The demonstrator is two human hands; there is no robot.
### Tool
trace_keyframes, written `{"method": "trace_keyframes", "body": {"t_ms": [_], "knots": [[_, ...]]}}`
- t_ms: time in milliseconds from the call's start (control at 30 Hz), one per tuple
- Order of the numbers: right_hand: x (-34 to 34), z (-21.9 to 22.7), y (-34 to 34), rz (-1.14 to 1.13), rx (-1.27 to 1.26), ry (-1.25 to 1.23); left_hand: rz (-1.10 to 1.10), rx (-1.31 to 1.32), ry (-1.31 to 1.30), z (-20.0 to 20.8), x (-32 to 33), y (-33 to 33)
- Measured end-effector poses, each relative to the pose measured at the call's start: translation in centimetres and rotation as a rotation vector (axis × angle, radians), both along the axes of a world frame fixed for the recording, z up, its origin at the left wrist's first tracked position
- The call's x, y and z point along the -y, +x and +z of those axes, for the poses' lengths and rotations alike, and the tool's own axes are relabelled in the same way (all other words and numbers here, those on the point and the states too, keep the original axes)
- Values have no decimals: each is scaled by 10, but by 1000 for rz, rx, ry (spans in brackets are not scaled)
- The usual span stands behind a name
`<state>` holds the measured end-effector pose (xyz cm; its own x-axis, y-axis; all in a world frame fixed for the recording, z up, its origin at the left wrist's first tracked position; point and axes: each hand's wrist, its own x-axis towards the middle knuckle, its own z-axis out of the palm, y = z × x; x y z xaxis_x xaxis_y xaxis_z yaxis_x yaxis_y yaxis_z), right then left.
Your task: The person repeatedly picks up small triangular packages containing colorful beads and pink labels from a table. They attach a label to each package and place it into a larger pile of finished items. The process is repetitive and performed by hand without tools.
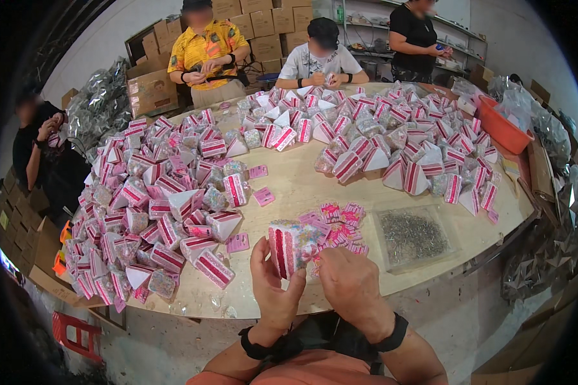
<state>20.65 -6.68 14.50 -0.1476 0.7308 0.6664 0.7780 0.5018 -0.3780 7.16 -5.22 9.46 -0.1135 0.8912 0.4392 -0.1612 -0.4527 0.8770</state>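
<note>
My left hand (271, 289) holds a small wedge-shaped clear packet (290, 246) with a red-and-white striped side and coloured bits inside. My right hand (350, 281) pinches the same packet at its right edge, fingers closed on it. Both wrists wear black bands. The packet is just above the near edge of the round table (302, 186). Right behind it lies a loose heap of pink paper tags (341, 221).
Large piles of finished pink-and-white wedge packets (154, 212) fill the table's left and the far right (404, 138). A clear tray of small metal pieces (412, 237) sits right of my hands. An orange bin (502, 125), cardboard boxes (151, 90) and several seated or standing people surround the table.
</note>
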Motion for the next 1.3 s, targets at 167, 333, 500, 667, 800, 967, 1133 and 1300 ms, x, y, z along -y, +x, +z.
{"method": "trace_keyframes", "body": {"t_ms": [167,333,500,667,800,967,1133,1300], "knots": [[-4,-5,1,-11,25,-3,14,-81,12,-1,0,-3],[-8,-9,1,0,23,51,14,-1,10,-6,-4,1],[-6,-10,0,0,7,-40,-166,89,-134,-8,-12,-4],[-8,-10,-2,-7,29,-6,-55,-10,-80,-10,-10,-2],[-9,-12,-2,-8,88,63,-15,-88,-73,-11,-9,-2],[-11,-16,1,-19,84,84,10,-135,-51,-10,-7,-1],[-7,-12,-1,-21,79,35,8,-66,-68,-11,-6,2],[-11,-20,4,-38,81,5,37,-115,-52,-11,-5,5]]}}
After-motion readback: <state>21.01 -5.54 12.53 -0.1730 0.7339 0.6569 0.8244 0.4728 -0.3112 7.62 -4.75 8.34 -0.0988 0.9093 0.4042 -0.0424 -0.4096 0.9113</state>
